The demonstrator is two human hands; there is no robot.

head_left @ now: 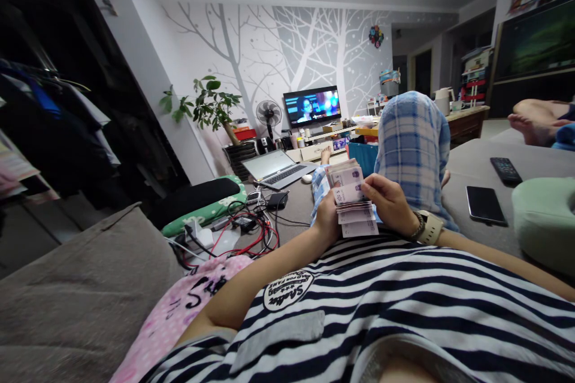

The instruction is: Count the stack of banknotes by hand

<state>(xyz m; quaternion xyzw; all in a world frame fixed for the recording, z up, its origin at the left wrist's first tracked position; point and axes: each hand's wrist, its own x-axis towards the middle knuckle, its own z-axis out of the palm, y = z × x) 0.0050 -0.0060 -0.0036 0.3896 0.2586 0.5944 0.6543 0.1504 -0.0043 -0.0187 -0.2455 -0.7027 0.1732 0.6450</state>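
Note:
A stack of banknotes (348, 185) fans downward in front of my striped shirt, several pale purple notes overlapping. My left hand (327, 214) is closed around the stack's left side, its fingers partly hidden behind the notes. At the right edge, my right hand (387, 198) pinches a note between thumb and forefinger. A pale watch (430, 227) and a dark bracelet circle my right wrist. Behind the notes rises my bent knee in blue plaid trousers (412, 149).
Left of my legs, a laptop (281, 170) stands unfolded near a mouse (306, 179) and tangled cables (251, 227). To the right lie a phone (486, 204), a remote control (505, 171) and a green cushion (545, 218). Another person's bare foot (523, 125) shows at far right.

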